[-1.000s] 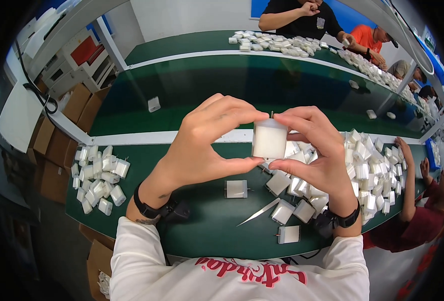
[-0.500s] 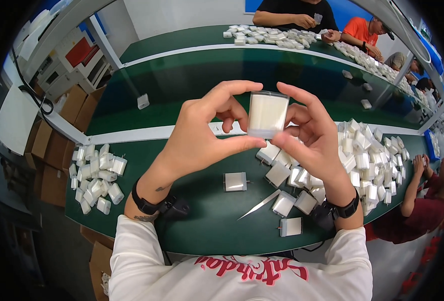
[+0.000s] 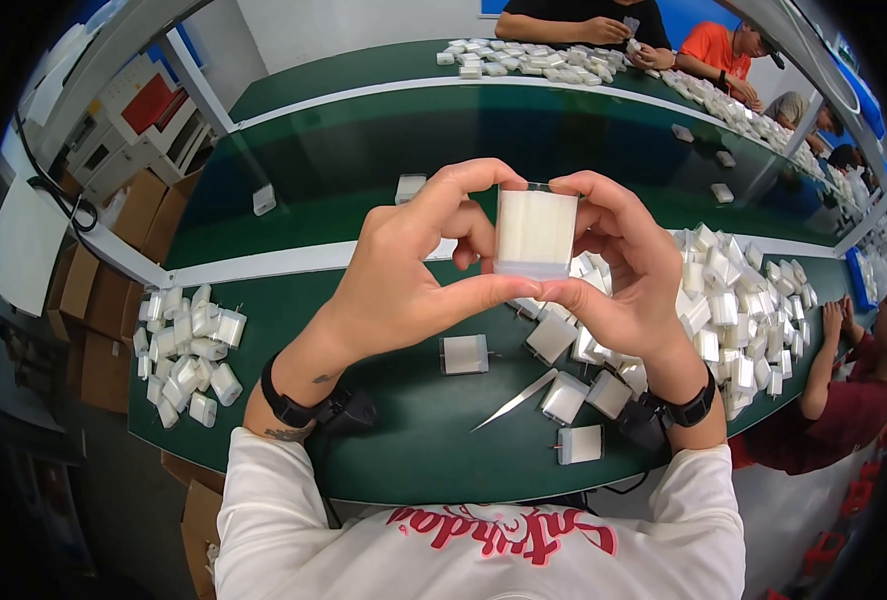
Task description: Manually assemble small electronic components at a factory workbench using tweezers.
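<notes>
we grasp a white block [image 3: 536, 232] between left hand [image 3: 403, 268] and right hand [image 3: 631, 262]; from it, piled blocks [image 3: 725, 318] lie at four o'clock, a pointed strip [image 3: 514, 400] at six.

Red script lettering [image 3: 503, 532] across white shirt [image 3: 273, 510] front.

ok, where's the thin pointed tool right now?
Head view, lower half, just right of centre: the thin pointed tool lies on the green table, its wide end beside a white block near the right-hand pile.

Fisheye view from the head, close, downward over the green table [image 3: 413, 455]
</notes>
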`<state>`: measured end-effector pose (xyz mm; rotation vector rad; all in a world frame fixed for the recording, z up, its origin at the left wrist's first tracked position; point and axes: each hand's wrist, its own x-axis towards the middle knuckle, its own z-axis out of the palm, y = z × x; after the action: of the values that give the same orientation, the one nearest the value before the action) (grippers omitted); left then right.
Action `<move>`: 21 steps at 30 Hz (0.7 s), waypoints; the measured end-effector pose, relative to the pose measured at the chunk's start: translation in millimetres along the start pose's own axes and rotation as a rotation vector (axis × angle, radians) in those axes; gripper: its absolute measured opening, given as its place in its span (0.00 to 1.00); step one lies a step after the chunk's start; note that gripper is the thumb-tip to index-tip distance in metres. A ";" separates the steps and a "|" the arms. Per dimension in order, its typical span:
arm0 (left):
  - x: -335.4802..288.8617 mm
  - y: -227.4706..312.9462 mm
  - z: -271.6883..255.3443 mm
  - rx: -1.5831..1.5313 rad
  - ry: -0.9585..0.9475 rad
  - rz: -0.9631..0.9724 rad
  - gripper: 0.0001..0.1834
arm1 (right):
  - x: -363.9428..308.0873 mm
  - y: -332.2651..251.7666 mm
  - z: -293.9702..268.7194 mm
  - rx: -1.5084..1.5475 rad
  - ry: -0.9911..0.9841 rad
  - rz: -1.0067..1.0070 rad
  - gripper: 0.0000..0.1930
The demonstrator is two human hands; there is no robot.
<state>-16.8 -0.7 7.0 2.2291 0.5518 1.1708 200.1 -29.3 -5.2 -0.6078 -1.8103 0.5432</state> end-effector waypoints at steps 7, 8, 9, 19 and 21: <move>2.7 -2.1 -0.4 -0.042 -0.021 -0.139 0.34 | 1.7 3.0 -3.1 -0.023 -0.020 0.095 0.31; 5.4 -3.1 -1.2 -0.075 -0.031 -0.231 0.34 | 1.1 6.1 -5.1 -0.072 -0.049 0.146 0.33; 6.0 -6.9 -1.0 -0.121 -0.007 -0.281 0.33 | 1.9 7.8 -3.0 -0.118 -0.052 0.162 0.36; 12.7 -23.9 1.0 -0.235 0.213 -0.343 0.39 | 0.7 13.2 -3.6 -0.232 -0.136 0.184 0.30; 10.1 -27.5 5.3 -0.198 0.190 -0.300 0.34 | -3.3 18.7 -5.3 -0.292 -0.160 0.177 0.25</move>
<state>-9.7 24.6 -7.0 1.8078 0.7805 1.2258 208.7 -16.8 -17.8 -0.9531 -2.0170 0.4586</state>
